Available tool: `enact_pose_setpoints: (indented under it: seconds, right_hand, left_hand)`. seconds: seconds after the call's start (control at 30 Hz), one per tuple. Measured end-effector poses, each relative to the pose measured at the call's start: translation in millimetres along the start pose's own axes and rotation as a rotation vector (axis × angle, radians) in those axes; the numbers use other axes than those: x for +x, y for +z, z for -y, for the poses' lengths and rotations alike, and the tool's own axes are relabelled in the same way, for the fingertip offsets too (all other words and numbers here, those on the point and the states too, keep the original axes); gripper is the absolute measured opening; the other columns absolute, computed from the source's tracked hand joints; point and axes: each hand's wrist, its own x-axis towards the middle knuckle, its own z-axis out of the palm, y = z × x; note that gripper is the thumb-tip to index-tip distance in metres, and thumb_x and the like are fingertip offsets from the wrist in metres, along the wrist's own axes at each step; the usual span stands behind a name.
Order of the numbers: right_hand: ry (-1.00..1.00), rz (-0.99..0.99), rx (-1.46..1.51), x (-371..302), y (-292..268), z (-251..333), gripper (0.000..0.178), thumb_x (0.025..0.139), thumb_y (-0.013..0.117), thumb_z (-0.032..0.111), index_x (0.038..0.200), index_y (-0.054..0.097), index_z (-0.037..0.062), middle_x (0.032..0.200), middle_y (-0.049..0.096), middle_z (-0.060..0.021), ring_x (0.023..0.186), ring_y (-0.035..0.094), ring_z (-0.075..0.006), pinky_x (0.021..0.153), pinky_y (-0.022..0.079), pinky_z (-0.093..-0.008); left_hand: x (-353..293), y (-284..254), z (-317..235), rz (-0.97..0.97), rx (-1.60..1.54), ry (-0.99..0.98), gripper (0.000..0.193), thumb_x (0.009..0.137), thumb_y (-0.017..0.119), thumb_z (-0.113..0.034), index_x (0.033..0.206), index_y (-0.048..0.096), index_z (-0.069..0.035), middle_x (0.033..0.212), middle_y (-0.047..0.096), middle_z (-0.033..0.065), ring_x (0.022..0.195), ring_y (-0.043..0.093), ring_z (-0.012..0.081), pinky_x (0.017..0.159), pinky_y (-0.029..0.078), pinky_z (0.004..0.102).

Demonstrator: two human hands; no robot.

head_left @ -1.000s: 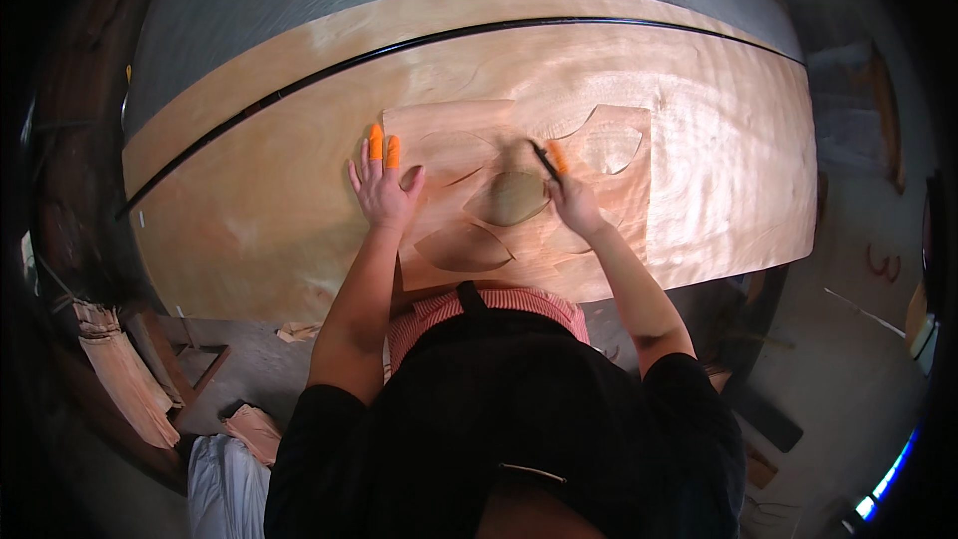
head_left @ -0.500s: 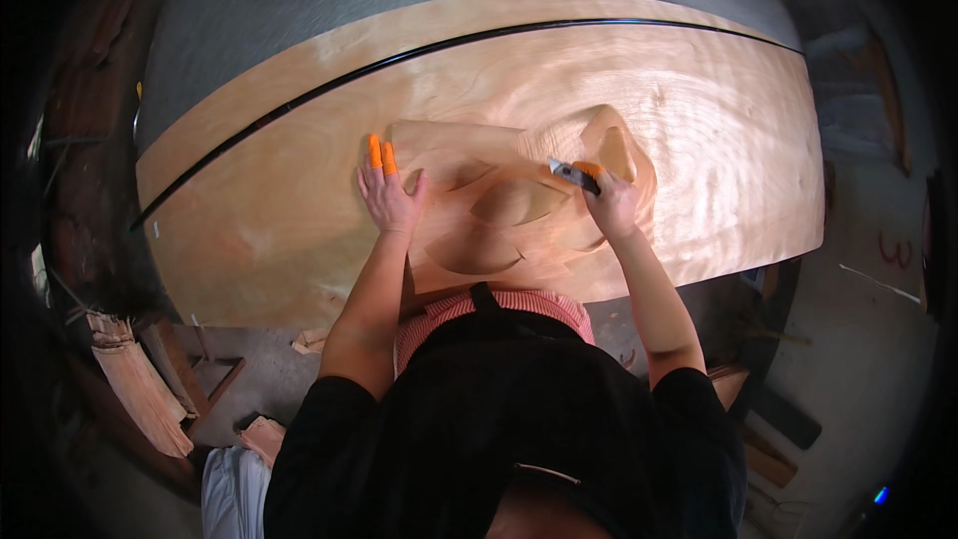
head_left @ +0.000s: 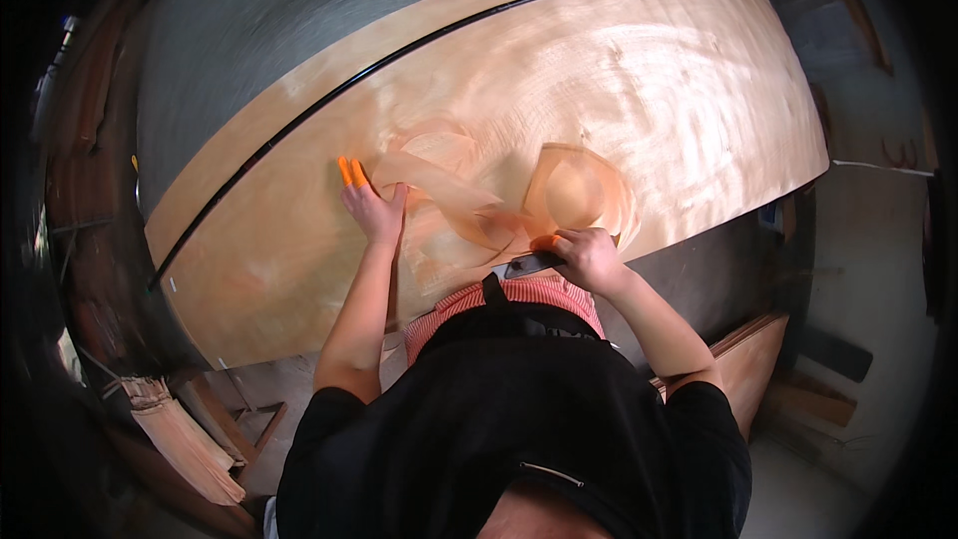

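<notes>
My left hand (head_left: 374, 212), with orange covers on two fingertips, rests with its fingers stretched on a large pale wood sheet (head_left: 269, 230). A utility knife (head_left: 531, 264) is in the closed grip of my right hand (head_left: 591, 260), near the sheet's front edge and close to my waist. Its blade end points left. Between my hands lie thin curled veneer pieces (head_left: 439, 180), partly smeared by motion. Another rounded veneer piece (head_left: 577, 195) lies just beyond my right hand.
A long black strip (head_left: 369, 72) runs across the sheet's far side. Behind it is a grey surface (head_left: 289, 10). Bundled wood strips (head_left: 185, 439) stand at the lower left, and wood sheets (head_left: 750, 359) lean at the lower right.
My right hand has drawn the knife toward my waist and slightly left. The veneer pieces have shifted and blurred. My left hand stays spread on the sheet, now slightly lower and farther left in view.
</notes>
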Motion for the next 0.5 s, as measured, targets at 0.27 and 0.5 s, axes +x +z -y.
enact_pose_setpoints:
  seconds: [0.27, 0.5]
  right_hand:
    - [0.827, -0.183, 0.127, -109.3, -19.9, -34.4, 0.017, 0.071, 0.064, 0.017, 0.078, 0.058, 0.0019, 0.063, 0.057, -0.0158, 0.053, 0.057, -0.0251, 0.051, 0.043, -0.0315]
    - [1.291, -0.175, -0.009, -260.8, 5.6, -83.7, 0.024, 0.075, 0.060, 0.026, 0.087, 0.058, 0.0050, 0.056, 0.051, -0.0103, 0.051, 0.049, -0.0219, 0.052, 0.040, -0.0331]
  left_hand:
    - [-21.3, -61.5, -39.7, 0.256, -0.344, 0.434, 0.079, 0.074, 0.058, -0.043, 0.130, 0.024, 0.001, 0.135, 0.021, 0.0243, 0.119, 0.028, 0.0393, 0.098, 0.022, 0.0450]
    - [-6.1, 0.1, -61.9, 0.453, -0.086, 0.421, 0.070, 0.077, 0.056, -0.038, 0.128, 0.027, 0.001, 0.135, 0.024, 0.0195, 0.118, 0.030, 0.0385, 0.099, 0.024, 0.0454]
